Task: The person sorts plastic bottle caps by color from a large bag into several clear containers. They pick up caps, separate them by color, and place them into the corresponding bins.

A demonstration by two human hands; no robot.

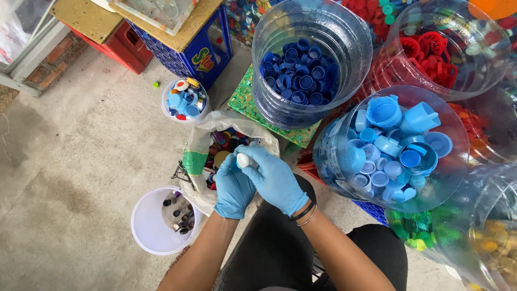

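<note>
Both my hands wear blue gloves and meet over an open plastic bag (pixel 200 141) of mixed coloured bottle caps. My left hand (pixel 233 189) and my right hand (pixel 274 178) together grip a small white cap (pixel 243 160) at the fingertips. A white bucket (pixel 144 225) holding several small dark pieces stands just left of my left forearm.
Clear tubs hold sorted caps: dark blue (pixel 301 70), light blue (pixel 393 145), red (pixel 447 48), green (pixel 417 229) and yellow (pixel 495 242). A small clear cup (pixel 184 100) of mixed caps sits on the concrete floor (pixel 70 161). Blue (pixel 194 54) and red (pixel 121 43) crates stand behind.
</note>
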